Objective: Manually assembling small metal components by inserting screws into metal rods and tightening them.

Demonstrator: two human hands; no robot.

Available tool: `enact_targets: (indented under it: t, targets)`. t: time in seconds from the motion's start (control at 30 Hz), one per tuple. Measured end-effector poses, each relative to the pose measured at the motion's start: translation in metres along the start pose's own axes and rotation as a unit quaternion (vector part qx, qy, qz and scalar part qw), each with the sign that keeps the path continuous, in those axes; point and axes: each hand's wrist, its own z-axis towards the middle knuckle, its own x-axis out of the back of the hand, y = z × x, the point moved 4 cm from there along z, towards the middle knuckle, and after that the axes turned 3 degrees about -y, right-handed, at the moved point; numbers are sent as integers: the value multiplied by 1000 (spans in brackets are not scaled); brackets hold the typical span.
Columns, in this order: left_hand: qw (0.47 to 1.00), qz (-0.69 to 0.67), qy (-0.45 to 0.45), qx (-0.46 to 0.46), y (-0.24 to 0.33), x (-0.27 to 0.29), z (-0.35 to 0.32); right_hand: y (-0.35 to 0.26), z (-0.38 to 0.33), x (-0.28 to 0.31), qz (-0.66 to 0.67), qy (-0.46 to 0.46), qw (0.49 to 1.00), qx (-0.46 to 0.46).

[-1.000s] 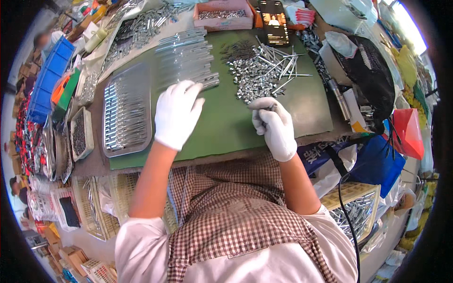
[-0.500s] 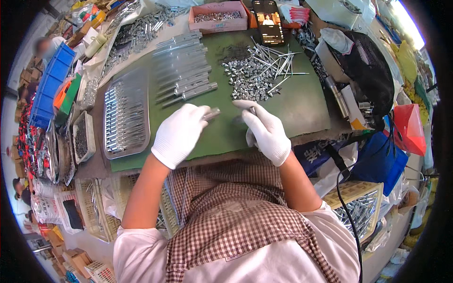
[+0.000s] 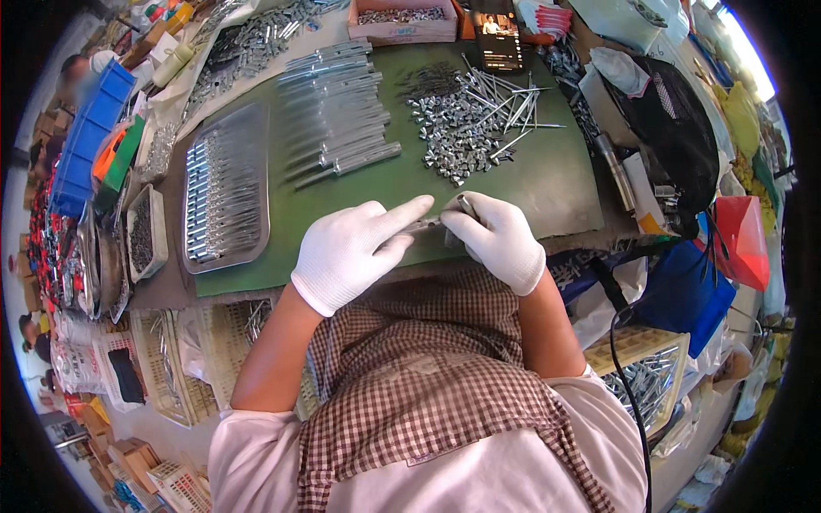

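Observation:
Both of my hands wear white gloves and meet above the front of the green work mat [image 3: 547, 201]. The thumb and forefinger of my left hand [image 3: 351, 252] are closed around a small silver metal part [image 3: 421, 226], which reaches toward the other hand. My right hand [image 3: 505, 244] grips a short metal piece [image 3: 466, 205], its end showing above the forefinger. Whether the two parts are joined is hidden by the fingers. Just beyond the hands lies a pile of small metal fittings [image 3: 445, 137], with long thin metal pins [image 3: 513, 98] scattered over it.
A row of metal rods [image 3: 351, 120] lies left of the pile. Further left, a clear tray [image 3: 263, 205] holds rows of finished-looking metal pieces. A pink box [image 3: 402, 32] and a lit phone [image 3: 500, 38] stand at the back. A black mesh bag [image 3: 676, 128] lies right.
My left hand has moved right and slightly down, bringing its metal part up to my right hand. My right hand has shifted slightly right.

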Motion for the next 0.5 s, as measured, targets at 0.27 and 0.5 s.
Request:
enact_targets:
  t: [0.27,0.5]
  targets:
    - [999,-36,10,21,5,-10,1,2,-3,1,59,15,997,-56]
    - [999,13,32,0,12,-12,-4,-2,-5,7,26,31,998,-52]
